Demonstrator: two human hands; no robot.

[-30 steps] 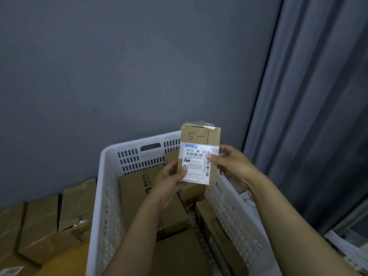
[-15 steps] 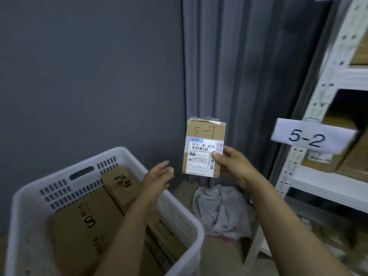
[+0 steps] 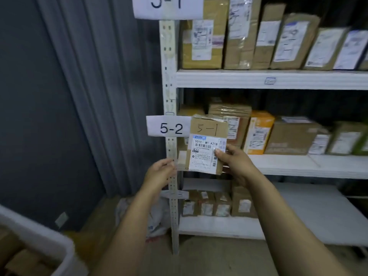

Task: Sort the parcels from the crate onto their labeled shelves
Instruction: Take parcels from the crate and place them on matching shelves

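My right hand [image 3: 233, 162] pinches a small cardboard parcel [image 3: 207, 144] by its right edge, thumb on the white shipping label. "5-1" is handwritten on the parcel's top. I hold it upright in front of the white shelf rack [image 3: 258, 79], level with the tag "5-2" [image 3: 169, 127]. The tag "5-1" [image 3: 167, 6] hangs higher, at the top of the same post. My left hand [image 3: 159, 171] hovers just left of the parcel's lower corner, fingers loosely curled and holding nothing. The white crate's rim [image 3: 49, 248] shows at the lower left, with brown boxes inside.
Rows of upright cardboard parcels [image 3: 249, 36] fill the upper shelf, and more boxes [image 3: 292, 136] stand on the 5-2 shelf. Small parcels [image 3: 215, 204] sit on the lowest shelf. A grey curtain [image 3: 95, 96] hangs left of the rack. A white bag [image 3: 157, 222] lies on the floor.
The view has swung right from the crate to the shelf rack. My left hand let go of the parcel, and my right hand carried it in front of the shelves.
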